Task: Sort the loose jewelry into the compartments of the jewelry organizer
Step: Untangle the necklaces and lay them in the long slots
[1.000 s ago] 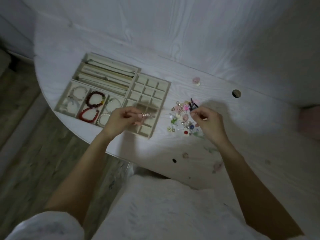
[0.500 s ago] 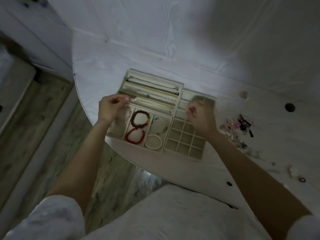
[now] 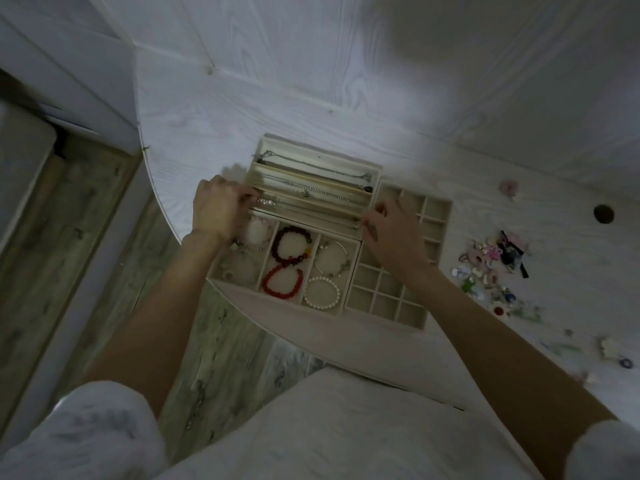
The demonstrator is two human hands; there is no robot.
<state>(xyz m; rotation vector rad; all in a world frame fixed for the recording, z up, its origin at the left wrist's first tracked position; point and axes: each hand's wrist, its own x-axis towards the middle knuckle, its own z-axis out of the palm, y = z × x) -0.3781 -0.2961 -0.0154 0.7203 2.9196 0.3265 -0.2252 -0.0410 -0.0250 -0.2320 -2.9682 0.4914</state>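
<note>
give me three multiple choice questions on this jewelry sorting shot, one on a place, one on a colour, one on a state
1. Where is the pile of loose jewelry?
A. right of the organizer
B. inside the long slots
C. on the floor

2. What colour is the bracelet next to the pearl bracelet?
A. blue
B. red
C. yellow

3. What are the two hands doing?
A. resting flat on the table
B. holding the ends of a chain over a long slot
C. lifting the organizer

Answers:
1 A, the pile lies on the table to the right of the organizer.
2 B, its beads are bright red.
3 B, the left hand and right hand pinch a chain stretched along a long slot.
</note>
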